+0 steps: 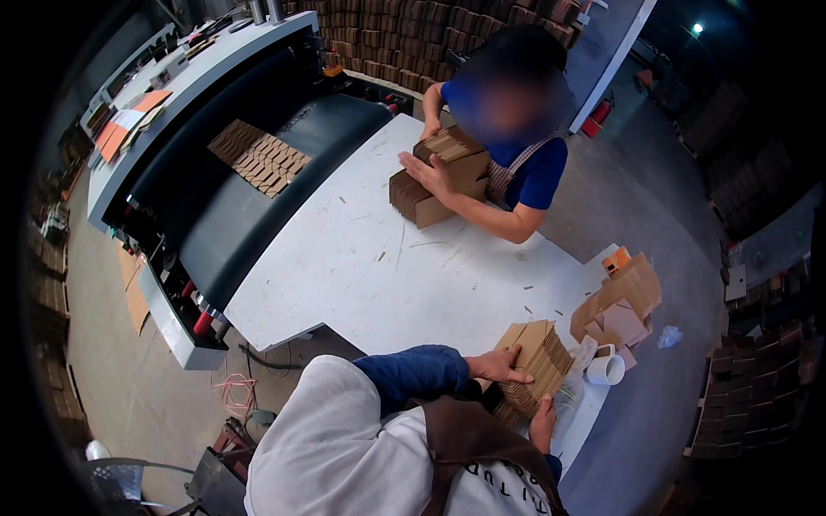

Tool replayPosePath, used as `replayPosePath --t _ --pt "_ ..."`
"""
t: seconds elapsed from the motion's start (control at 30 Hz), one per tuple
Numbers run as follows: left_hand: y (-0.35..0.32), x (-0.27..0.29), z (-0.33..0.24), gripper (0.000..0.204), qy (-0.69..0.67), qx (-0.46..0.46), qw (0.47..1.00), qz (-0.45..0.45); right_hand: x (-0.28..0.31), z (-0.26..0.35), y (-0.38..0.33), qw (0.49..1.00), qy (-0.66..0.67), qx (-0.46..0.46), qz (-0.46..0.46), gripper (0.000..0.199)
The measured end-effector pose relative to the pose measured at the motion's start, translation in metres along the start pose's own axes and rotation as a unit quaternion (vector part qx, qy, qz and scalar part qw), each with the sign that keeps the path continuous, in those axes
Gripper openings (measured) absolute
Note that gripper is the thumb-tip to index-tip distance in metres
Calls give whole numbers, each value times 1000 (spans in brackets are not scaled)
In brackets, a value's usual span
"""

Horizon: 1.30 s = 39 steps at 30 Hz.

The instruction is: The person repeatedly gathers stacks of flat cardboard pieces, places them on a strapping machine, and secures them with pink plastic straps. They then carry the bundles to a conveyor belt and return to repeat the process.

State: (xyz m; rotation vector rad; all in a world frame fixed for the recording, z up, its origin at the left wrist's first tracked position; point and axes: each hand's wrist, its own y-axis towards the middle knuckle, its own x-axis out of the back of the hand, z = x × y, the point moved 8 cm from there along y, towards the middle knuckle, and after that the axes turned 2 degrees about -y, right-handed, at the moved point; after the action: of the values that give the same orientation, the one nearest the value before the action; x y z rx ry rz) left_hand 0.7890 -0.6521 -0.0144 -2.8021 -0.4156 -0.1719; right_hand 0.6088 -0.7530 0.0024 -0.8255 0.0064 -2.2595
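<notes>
Stack of folded cardboard blanks [540, 365] standing on edge at the near corner of the white table [370, 267], tilted a little to the right, clamped between two hands; left hand [502, 364] laid flat against the stack's left face, fingers [519, 375] stretched out long and close together, pressing on the cardboard, thumb up toward the top edge; right hand [542, 421] below and to the near side, cupped round the lower end of the stack, fingertips hidden behind the blanks, so the depth of the curl not to be told; stack thus held by pressure from both sides, not pinched.

Just right of the stack, a roll of white tape [606, 369] lying on the table edge; beyond it, loose brown cardboard pieces [621, 307] in a heap. Across the table, another person's hands [428, 170] resting on a second bundle of blanks [443, 176]. On the dark conveyor belt [258, 206] to the left, a row of overlapped blanks [259, 156].
</notes>
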Motion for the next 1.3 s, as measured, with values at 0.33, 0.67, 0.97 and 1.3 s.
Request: replayPosePath --t 0.33,0.67,0.97,1.3 --pt "1 1 -1 118 6 1 1000 -5 -1 6 -2 1000 1 5 14 55" --pt "4 0 5 118 12 7 1000 -6 0 15 -5 1000 0 -1 12 54" --pt "1 2 0 116 12 2 1000 -14 1 18 -7 1000 -25 -11 11 55" --pt "10 -2 9 117 11 -7 1000 -7 -1 5 -1 1000 4 -5 5 54"
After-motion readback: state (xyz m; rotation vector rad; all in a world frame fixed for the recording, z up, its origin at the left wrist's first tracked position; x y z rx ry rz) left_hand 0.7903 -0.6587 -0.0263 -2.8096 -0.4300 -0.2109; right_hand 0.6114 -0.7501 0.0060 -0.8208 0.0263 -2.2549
